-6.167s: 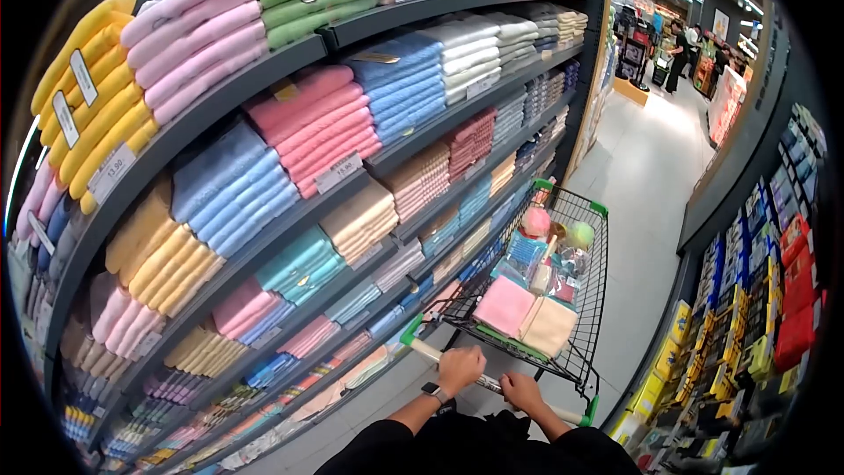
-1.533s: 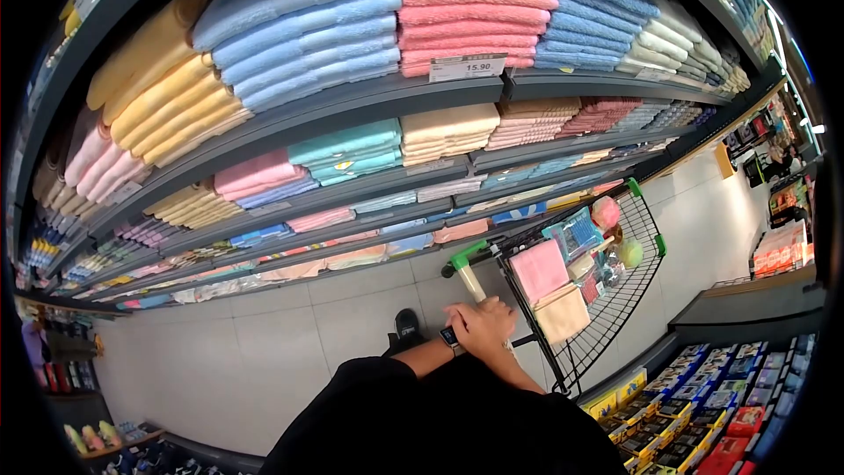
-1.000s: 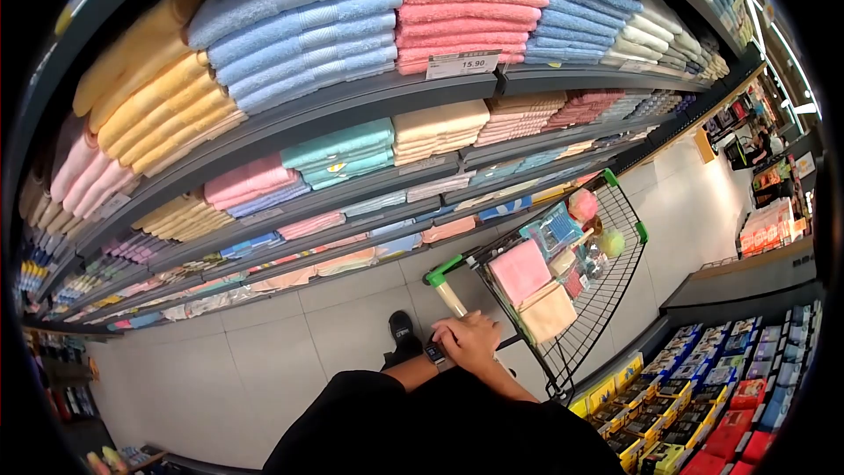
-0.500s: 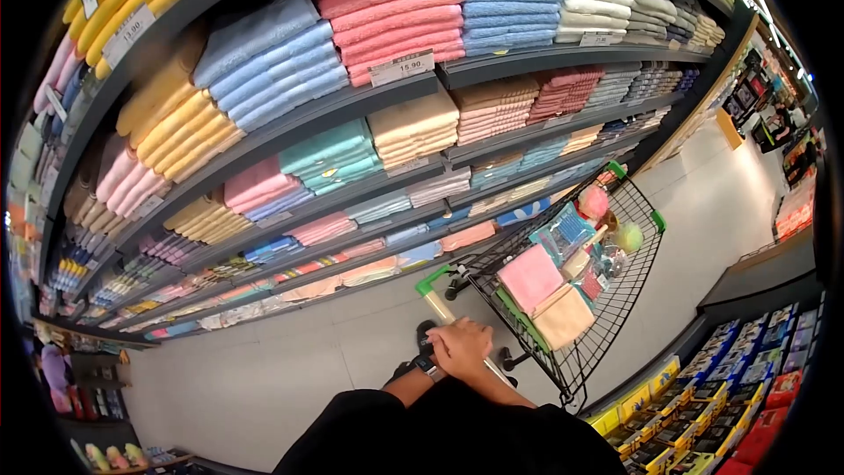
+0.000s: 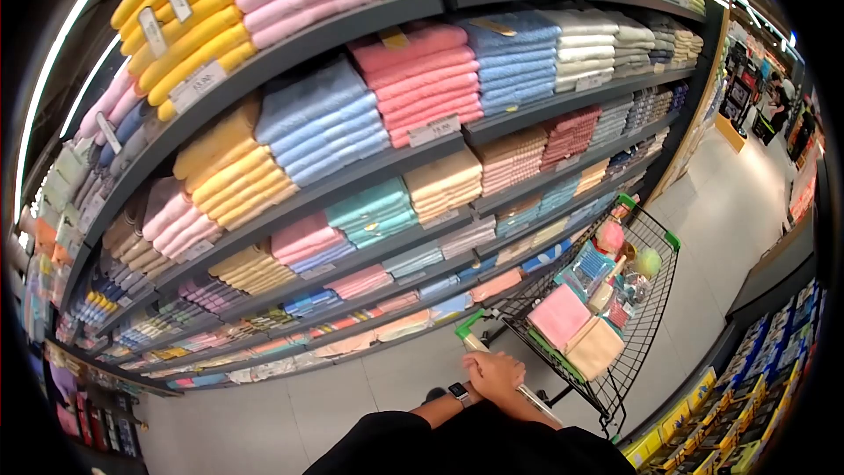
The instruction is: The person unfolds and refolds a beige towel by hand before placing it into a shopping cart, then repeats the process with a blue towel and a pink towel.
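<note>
A black wire shopping cart (image 5: 655,295) with green corner pieces stands ahead of me, a little to the right. My left hand (image 5: 479,378), below a wristwatch (image 5: 459,393), is closed over the cart's pale handle (image 5: 532,402). Across it lies my right hand (image 5: 503,376), fingers curled; the hands overlap, and some fingers are hidden. In the cart lie a folded pink towel (image 5: 560,315), a folded beige towel (image 5: 595,347), something green beneath them, a blue package (image 5: 591,266), and round pink (image 5: 609,235) and yellow-green (image 5: 649,261) items.
Long shelves (image 5: 352,158) of folded towels with price tags run along the left. A low display (image 5: 747,405) of yellow and blue packages stands at right. Grey floor tiles (image 5: 694,229) continue down the aisle, where a person (image 5: 778,97) appears far off.
The view has tilted up, so shelves, cart and hands sit lower and, mostly, farther right in the picture. Both hands stay together at the cart handle.
</note>
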A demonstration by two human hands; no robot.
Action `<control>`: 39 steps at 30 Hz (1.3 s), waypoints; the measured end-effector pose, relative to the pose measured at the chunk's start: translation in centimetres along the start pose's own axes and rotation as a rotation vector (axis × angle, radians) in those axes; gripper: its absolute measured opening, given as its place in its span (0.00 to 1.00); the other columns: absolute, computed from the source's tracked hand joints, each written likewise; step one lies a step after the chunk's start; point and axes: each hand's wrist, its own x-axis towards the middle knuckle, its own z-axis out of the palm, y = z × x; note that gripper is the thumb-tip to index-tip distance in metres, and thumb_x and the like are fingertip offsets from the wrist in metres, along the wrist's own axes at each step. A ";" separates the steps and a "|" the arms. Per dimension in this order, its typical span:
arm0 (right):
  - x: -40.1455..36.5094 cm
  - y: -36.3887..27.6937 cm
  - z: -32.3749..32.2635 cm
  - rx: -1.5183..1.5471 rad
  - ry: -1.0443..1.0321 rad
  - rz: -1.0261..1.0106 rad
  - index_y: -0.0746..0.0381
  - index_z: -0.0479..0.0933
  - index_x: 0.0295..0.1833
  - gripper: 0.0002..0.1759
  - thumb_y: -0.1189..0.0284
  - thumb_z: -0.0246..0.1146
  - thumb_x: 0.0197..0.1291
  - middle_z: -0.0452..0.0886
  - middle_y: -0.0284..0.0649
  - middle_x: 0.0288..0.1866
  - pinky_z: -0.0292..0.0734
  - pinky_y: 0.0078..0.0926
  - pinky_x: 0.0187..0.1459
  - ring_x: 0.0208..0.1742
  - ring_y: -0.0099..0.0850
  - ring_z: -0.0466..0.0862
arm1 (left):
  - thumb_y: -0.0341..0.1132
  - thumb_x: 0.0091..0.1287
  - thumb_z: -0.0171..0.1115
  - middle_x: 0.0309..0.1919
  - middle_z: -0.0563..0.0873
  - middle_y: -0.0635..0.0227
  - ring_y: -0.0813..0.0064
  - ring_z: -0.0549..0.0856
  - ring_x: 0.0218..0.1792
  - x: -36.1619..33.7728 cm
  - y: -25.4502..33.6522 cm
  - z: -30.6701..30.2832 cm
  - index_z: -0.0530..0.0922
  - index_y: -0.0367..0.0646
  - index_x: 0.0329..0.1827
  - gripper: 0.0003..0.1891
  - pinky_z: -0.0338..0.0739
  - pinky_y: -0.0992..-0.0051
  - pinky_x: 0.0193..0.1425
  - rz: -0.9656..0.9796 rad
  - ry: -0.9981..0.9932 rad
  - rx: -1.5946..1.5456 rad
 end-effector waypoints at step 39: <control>-1.1 4.1 2.1 -0.021 -0.259 0.403 0.60 0.77 0.53 0.22 0.55 0.56 0.64 0.85 0.53 0.40 0.77 0.49 0.47 0.43 0.55 0.83 | 0.43 0.62 0.55 0.43 0.84 0.39 0.43 0.83 0.46 19.2 -19.3 -56.0 0.68 0.41 0.67 0.30 0.77 0.53 0.53 -0.421 0.136 0.725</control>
